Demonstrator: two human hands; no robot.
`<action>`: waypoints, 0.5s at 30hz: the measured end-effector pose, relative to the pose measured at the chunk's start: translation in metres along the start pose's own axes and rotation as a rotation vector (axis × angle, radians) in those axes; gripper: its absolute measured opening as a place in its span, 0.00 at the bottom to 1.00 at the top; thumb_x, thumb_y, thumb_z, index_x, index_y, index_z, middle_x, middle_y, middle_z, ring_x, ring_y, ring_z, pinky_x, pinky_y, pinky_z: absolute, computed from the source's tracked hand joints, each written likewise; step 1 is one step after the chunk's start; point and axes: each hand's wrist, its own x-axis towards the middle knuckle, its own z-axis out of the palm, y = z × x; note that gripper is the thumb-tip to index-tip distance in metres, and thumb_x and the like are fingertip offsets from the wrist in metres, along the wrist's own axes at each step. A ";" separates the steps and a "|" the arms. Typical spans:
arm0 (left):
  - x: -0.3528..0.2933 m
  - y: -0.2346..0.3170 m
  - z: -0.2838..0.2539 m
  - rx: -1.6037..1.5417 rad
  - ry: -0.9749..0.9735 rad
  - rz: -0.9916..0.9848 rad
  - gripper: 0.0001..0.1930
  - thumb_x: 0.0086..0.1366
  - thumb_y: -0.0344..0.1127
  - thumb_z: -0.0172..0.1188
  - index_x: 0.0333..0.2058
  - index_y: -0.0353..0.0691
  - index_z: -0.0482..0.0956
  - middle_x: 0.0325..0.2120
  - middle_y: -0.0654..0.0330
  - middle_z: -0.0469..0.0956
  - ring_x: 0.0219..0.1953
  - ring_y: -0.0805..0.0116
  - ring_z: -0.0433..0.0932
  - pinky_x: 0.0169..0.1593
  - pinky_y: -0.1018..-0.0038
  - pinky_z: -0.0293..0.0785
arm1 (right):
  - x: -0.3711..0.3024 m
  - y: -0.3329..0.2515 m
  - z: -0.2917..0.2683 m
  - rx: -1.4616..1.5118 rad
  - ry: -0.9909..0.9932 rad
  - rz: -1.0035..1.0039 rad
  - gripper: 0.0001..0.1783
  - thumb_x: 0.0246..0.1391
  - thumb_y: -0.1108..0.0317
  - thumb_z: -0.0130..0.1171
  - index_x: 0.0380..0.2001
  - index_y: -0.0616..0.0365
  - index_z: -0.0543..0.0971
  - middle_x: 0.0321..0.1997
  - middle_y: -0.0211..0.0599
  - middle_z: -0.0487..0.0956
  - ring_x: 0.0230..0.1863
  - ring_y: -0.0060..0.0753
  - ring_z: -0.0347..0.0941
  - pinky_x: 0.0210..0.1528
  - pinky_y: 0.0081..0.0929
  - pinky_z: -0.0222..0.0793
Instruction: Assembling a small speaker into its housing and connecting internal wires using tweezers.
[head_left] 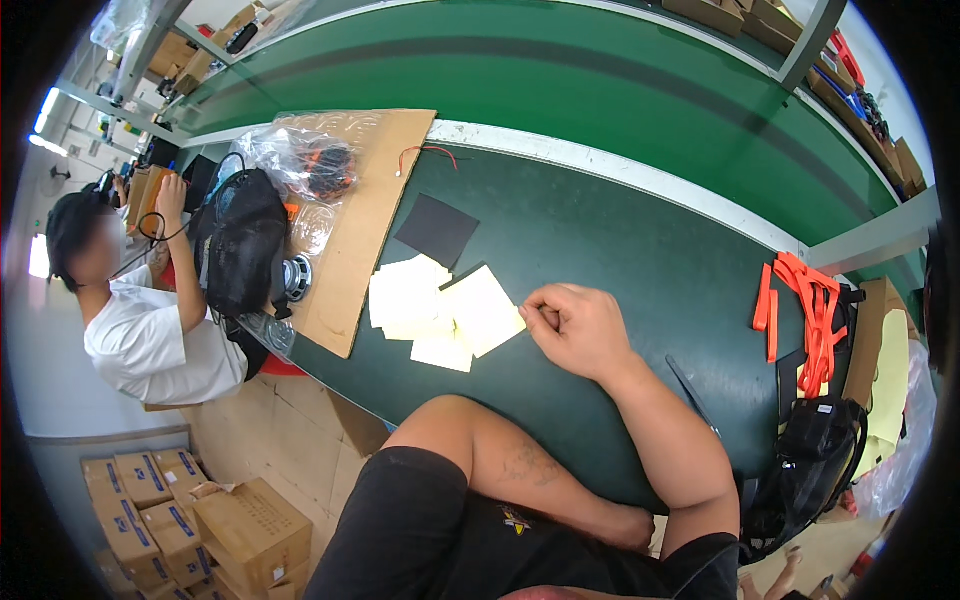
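My right hand is closed in a pinch at the right corner of a pale yellow paper sheet on the dark green table. More yellow sheets overlap to its left, some partly covered. A black square sheet lies just beyond them, and a dark edge shows under the pinched sheet. My left forearm, bent at the elbow, crosses in front of my body. My left hand is near my right upper arm, its fingers hidden. Right of my right forearm lies a thin dark tool like tweezers.
Orange straps and a black bag are at the right, beside a cardboard box. At left, a cardboard sheet bears a plastic bag, a speaker and a black bag. A co-worker sits beyond; cartons stand on the floor.
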 end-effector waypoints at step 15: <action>0.000 0.001 -0.006 0.034 -0.094 -0.012 0.07 0.65 0.37 0.49 0.35 0.44 0.75 0.30 0.53 0.77 0.34 0.50 0.78 0.36 0.57 0.73 | 0.000 0.002 0.002 0.012 0.013 -0.002 0.04 0.50 0.68 0.64 0.25 0.54 0.81 0.16 0.31 0.73 0.16 0.31 0.69 0.19 0.29 0.63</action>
